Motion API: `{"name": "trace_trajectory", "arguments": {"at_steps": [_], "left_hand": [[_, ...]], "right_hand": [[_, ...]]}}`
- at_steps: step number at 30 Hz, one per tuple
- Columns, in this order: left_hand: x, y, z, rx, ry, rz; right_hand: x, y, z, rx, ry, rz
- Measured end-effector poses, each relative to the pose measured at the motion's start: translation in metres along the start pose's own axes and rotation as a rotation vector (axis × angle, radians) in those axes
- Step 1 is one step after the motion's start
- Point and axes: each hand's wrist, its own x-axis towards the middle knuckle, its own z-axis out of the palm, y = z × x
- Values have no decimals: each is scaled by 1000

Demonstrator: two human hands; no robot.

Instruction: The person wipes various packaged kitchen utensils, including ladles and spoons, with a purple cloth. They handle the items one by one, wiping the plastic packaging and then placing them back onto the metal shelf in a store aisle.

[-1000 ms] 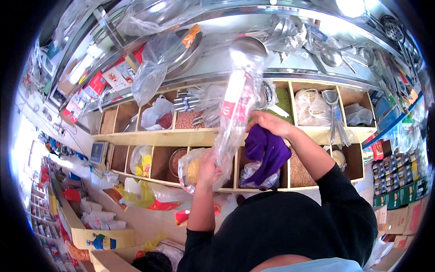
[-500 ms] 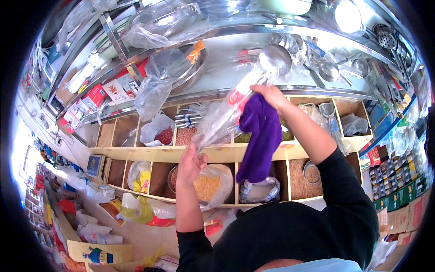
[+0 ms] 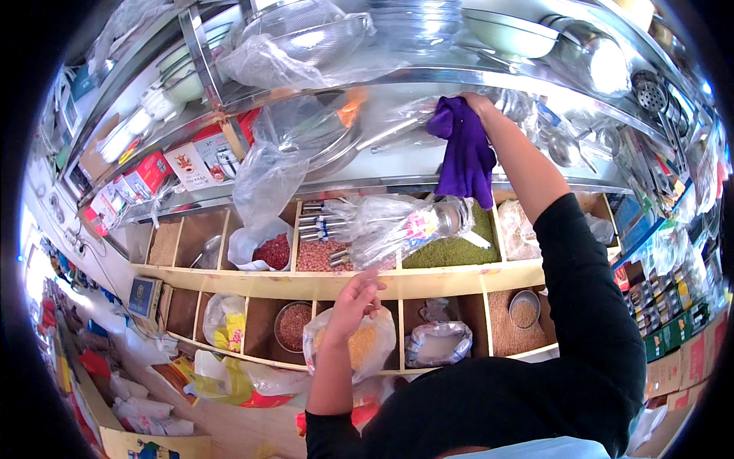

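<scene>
My right hand (image 3: 475, 105) is up at the shelf, closed on a bunched purple cloth (image 3: 466, 153) that hangs down from it. A long utensil in clear plastic (image 3: 397, 128) lies on the shelf just left of that hand; whether the fingers touch it is hidden by the cloth. My left hand (image 3: 358, 302) hovers over the front edge of the upper row of bins, fingers loosely bent and apart, holding nothing. Beyond it, a bundle of plastic-wrapped metal-handled utensils (image 3: 382, 227) rests across bins of pink beans (image 3: 315, 255) and green beans (image 3: 459, 251).
Metal ladles (image 3: 564, 149) lie on the shelf at right. A steel basin (image 3: 336, 145) under plastic and boxes (image 3: 191, 164) stand at left. The upper shelf edge (image 3: 428, 74) runs above my right hand. Lower bins hold a bag of yellow grain (image 3: 363, 344) and brown grain (image 3: 505, 325).
My right hand has moved up to the shelf with the purple cloth. My left hand has let go of the wrapped utensil's end, which now lies on the shelf.
</scene>
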Motion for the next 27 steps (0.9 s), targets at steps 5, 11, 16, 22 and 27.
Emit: {"name": "trace_trajectory", "arguments": {"at_steps": [5,11,16,22,27], "left_hand": [[8,-2,-12,13,-45,-21],[25,2,-22,157,-86,18],[58,65,0,791,308,616],[134,146,9,1562,502,1241],[156,169,-15,1685,491,1262]], "right_hand": [[14,8,2,-6,30,3],[5,11,-17,226,-145,-28],[-31,2,42,261,176,-84],[-12,-9,37,310,244,-247],[20,-13,62,381,192,-228]]}}
